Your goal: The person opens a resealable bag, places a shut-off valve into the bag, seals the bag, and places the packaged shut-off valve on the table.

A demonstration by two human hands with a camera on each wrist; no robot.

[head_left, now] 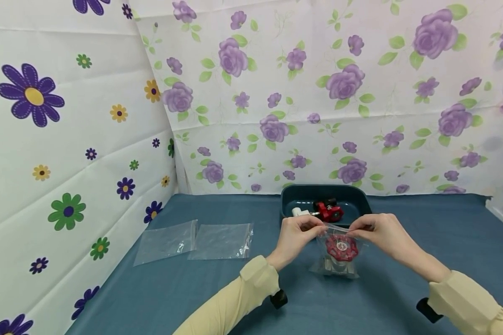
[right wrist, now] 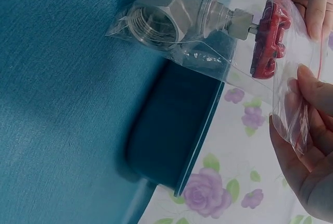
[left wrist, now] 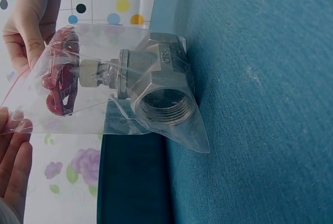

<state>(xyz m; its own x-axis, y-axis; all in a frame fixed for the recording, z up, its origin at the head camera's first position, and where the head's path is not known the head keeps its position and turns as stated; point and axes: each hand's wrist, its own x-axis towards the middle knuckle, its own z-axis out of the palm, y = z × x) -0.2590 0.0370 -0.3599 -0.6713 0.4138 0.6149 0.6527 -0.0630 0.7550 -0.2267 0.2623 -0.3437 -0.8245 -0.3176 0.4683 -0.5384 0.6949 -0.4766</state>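
A metal gate valve (left wrist: 161,73) with a red handwheel (head_left: 341,247) stands inside a clear zip bag (right wrist: 244,73), its threaded opening facing sideways. The bag's lower end meets the blue tabletop. My left hand (head_left: 295,236) pinches the bag's top edge at its left corner. On the opposite side, my right hand (head_left: 381,235) pinches the same edge between thumb and fingers. A red line runs along the bag's mouth in the wrist views. Whether the seal is closed cannot be told.
Behind the hands is a dark teal tray (head_left: 286,200) holding another red-handled valve (head_left: 330,212) with a white fitting. Two flat clear zip bags (head_left: 222,241) lie on the blue cloth (head_left: 159,298) to the left. Flowered sheets (head_left: 251,93) hang behind and at the left.
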